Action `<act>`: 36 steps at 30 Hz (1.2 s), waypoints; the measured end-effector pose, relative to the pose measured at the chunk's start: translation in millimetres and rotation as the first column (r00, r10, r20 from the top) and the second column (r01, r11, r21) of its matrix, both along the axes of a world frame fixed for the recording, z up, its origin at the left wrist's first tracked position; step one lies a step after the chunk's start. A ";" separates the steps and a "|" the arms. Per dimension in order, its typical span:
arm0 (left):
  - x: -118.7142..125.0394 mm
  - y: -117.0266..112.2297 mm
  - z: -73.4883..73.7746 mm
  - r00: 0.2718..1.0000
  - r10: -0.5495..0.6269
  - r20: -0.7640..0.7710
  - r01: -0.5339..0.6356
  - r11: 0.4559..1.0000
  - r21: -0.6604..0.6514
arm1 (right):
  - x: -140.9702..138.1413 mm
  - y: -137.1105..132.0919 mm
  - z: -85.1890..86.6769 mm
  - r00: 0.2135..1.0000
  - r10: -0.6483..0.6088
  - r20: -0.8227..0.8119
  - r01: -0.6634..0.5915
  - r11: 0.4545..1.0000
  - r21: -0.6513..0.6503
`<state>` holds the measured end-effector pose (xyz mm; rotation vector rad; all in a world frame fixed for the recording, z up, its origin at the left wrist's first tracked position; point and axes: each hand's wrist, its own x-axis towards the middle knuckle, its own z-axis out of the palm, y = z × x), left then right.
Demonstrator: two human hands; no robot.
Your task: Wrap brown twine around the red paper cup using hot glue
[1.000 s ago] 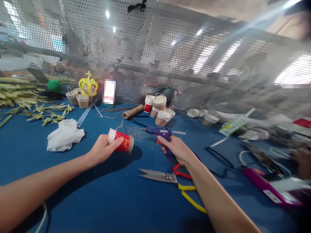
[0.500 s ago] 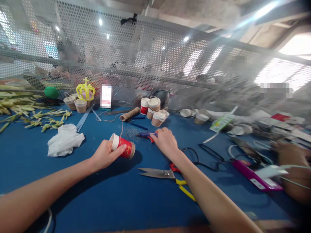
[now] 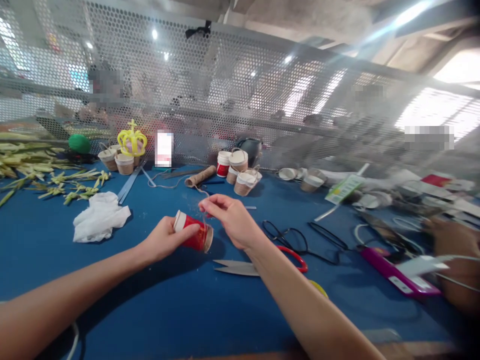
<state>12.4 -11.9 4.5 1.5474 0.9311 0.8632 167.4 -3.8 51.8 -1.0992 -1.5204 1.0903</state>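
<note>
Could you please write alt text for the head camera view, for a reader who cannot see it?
A person's left hand holds a red paper cup on its side over a blue table, while the right hand pinches thin twine beside it. Scissors lie near the right wrist.

Scissors (image 3: 237, 268) half hidden by R forearm (image 3: 300, 310); far-right clutter (image 3: 393, 200) blurred (unreadable).

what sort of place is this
Probably a craft workshop: a blue-covered worktable with twine-wrapped paper cups, a brown twine spool and steel scissors; the left hand holds a red paper cup.
</note>
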 end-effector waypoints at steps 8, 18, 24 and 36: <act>0.0 -1.4 4.8 0.995 0.020 0.101 -0.002 0.985 -0.170 | 18.0 -5.2 5.3 0.989 -0.147 0.003 0.146 0.985 0.095; 4.0 -10.3 14.7 0.997 0.015 0.072 -0.002 0.986 -0.169 | 16.6 0.1 -5.3 0.987 -0.141 0.082 0.130 0.983 0.128; 2.4 -12.0 12.4 0.993 -0.001 0.120 0.020 0.987 -0.160 | 18.1 1.4 -8.8 0.977 -0.145 0.156 0.129 0.986 0.107; 1.7 -14.7 12.1 0.989 0.027 0.147 -0.012 0.994 -0.108 | 18.4 0.3 -16.8 0.980 -0.071 0.187 0.065 0.997 0.043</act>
